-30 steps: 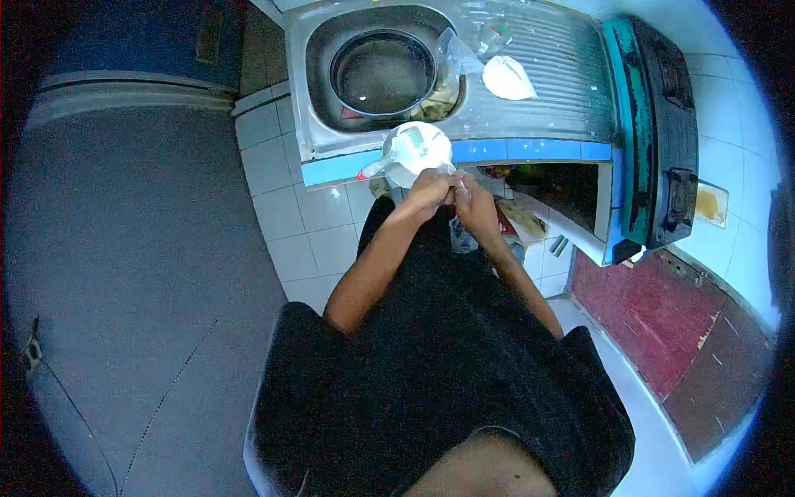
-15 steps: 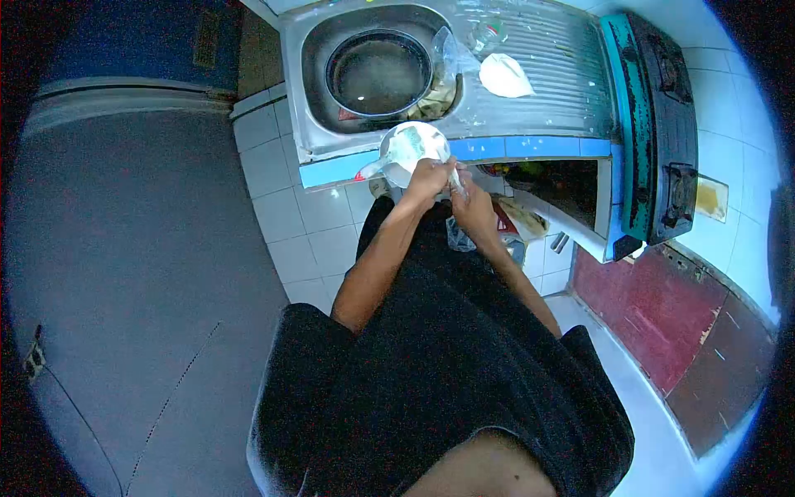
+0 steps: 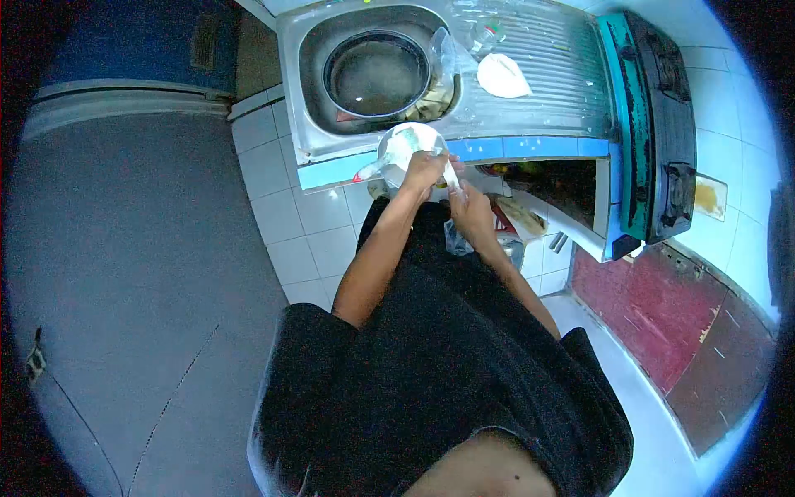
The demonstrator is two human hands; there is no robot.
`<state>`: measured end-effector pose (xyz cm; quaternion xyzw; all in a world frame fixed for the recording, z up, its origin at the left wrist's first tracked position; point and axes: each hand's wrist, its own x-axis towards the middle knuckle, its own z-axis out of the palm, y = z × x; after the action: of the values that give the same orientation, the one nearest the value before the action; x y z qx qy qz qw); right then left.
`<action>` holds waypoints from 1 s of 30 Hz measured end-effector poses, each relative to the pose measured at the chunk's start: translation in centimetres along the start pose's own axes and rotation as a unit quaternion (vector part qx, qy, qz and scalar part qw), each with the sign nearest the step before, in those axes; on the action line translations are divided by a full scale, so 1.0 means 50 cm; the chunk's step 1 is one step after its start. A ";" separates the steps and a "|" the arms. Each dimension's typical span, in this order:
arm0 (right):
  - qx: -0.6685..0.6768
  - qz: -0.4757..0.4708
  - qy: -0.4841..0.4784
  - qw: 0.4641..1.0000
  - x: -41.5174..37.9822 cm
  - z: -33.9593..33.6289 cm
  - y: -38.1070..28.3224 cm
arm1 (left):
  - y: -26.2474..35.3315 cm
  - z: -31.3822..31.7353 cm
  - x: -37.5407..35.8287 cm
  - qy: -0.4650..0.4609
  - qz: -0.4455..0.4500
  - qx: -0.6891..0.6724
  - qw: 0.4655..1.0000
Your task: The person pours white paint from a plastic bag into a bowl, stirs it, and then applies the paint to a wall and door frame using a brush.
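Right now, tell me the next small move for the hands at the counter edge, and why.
Probably keep the packet over the white bowl and ease it open there. The left hand and right hand pinch it together just beside the bowl, which sits at the blue counter edge, so anything spilling would best fall inside.

From my remote seat I could not tell what the small clear thing [image 3: 451, 178] pinched between the left hand [image 3: 422, 171] and right hand [image 3: 472, 211] was, and the left hand hid part of the white bowl [image 3: 400, 147].
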<state>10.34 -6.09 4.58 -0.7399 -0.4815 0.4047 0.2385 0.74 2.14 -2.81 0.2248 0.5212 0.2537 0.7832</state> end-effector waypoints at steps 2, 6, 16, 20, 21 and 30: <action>-0.006 -0.004 0.004 1.000 -0.003 -0.001 -0.002 | 0.004 -0.001 0.001 -0.003 0.000 -0.010 1.000; -0.022 -0.013 0.024 0.999 -0.009 -0.006 -0.015 | 0.004 -0.001 0.009 -0.001 -0.010 -0.004 1.000; -0.031 -0.033 0.012 0.999 -0.013 0.001 -0.012 | 0.012 -0.015 0.023 0.033 0.026 0.030 0.999; -0.039 -0.016 -0.003 0.999 -0.015 0.004 -0.006 | 0.020 -0.019 0.034 0.001 -0.012 0.009 1.000; -0.045 -0.044 0.012 0.998 -0.013 0.004 -0.007 | 0.025 -0.021 0.034 -0.016 -0.018 0.004 1.000; -0.052 -0.032 0.024 0.998 -0.021 -0.010 -0.017 | 0.015 -0.025 0.058 -0.054 -0.061 -0.040 0.996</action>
<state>10.08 -6.67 5.86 -0.7451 -0.5196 0.3536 0.2234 0.41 4.66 -4.86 0.1744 0.4800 0.2134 0.8328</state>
